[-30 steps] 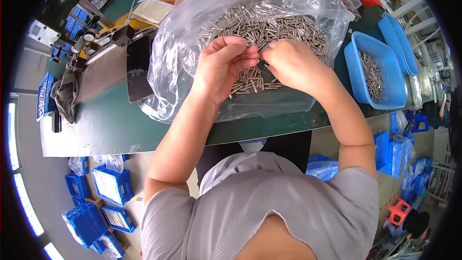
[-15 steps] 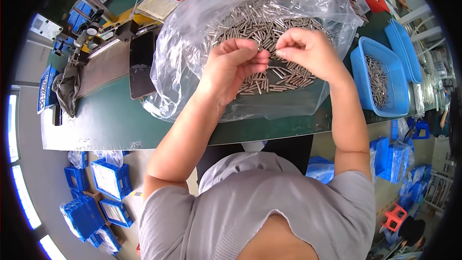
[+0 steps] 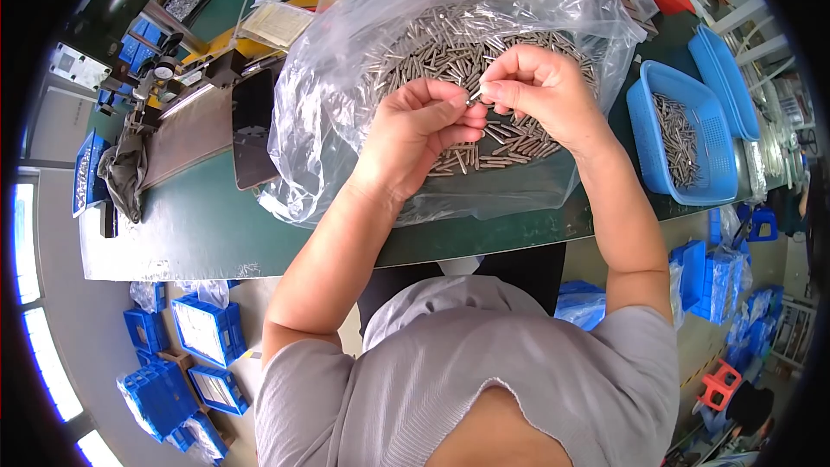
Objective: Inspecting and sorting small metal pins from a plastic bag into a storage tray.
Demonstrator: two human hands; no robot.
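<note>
Over a clear plastic bag (image 3: 316,138) lying on the green table, my hands meet fingertip to fingertip. A small metal pin (image 3: 475,97) shows between them. My left hand (image 3: 424,119) pinches its lower end between thumb and fingers. My right hand (image 3: 540,91) is closed at the thumb and forefinger around the upper end of the same pin. Beneath both hands a heap of loose metal pins (image 3: 450,47) is spread on the bag, several of them lying nearer to me. The fingertips hide part of the held pin.
A blue plastic basket (image 3: 724,143) with metal pins in it stands at right, beside another blue basket (image 3: 722,78). A red bin (image 3: 666,0) is at the far right. On the left are a dark tablet-like slab (image 3: 253,130), a measuring fixture (image 3: 164,72) and a grey cloth (image 3: 125,177).
My right hand has moved left, its fingertips now at my left hand's, closing the gap between them. The pin now shows between both hands. The view has shifted slightly.
</note>
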